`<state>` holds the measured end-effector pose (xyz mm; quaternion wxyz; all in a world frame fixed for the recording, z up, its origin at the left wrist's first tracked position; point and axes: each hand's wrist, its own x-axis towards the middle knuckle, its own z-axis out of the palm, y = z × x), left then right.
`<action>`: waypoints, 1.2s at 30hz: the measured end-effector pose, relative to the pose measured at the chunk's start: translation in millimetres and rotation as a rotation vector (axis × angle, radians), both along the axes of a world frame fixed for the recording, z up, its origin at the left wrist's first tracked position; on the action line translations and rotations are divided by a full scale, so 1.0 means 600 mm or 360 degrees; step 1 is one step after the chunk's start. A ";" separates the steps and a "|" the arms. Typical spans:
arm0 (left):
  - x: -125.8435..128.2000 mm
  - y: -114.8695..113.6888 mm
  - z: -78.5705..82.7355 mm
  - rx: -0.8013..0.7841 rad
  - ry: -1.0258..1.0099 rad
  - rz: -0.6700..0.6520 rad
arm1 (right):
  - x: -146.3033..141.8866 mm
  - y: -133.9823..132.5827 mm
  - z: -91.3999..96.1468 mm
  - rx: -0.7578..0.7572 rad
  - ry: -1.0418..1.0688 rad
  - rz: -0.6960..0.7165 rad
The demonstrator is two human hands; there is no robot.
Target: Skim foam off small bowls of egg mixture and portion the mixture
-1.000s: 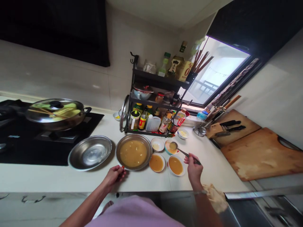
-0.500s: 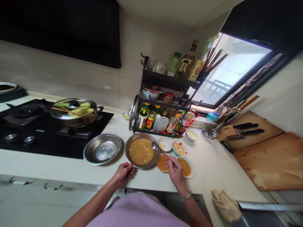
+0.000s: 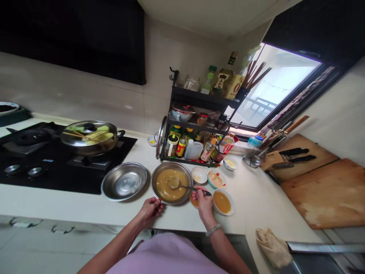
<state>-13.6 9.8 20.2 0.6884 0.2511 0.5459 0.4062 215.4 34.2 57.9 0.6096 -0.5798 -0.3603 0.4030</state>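
Note:
A steel basin [image 3: 154, 190] of cloudy yellow-brown liquid with small pale bits stands on the counter. My left hand [image 3: 151, 208] pinches its near-left rim, thumb on the edge. With my right hand [image 3: 203, 201] I grip the dark handle of a spoon [image 3: 175, 183], whose bowl lies in the liquid near the middle. Under my right hand, an orange-brown bowl [image 3: 194, 201] is partly hidden. Just right of that hand is a white bowl [image 3: 222, 202] of similar brown liquid. A small white bowl [image 3: 199, 175] and a bowl with pinkish contents [image 3: 216, 179] sit behind.
An empty steel basin [image 3: 124, 181] is on the left, beside the black stove with a lidded pan [image 3: 90, 137]. Behind stands a black rack [image 3: 203, 127] of bottles and jars. Knives in a block [image 3: 272, 160], cutting boards [image 3: 325, 194] and a beige cloth [image 3: 273, 247] are on the right.
My right hand has shifted slightly left, and the spoon's bowl has moved from the basin's right edge into the middle of the liquid. My left hand stays at the rim.

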 end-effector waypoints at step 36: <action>-0.003 0.003 -0.014 -0.0053 -0.0032 0.0015 | 0.227 -0.038 0.076 0.0372 -0.0834 -0.0340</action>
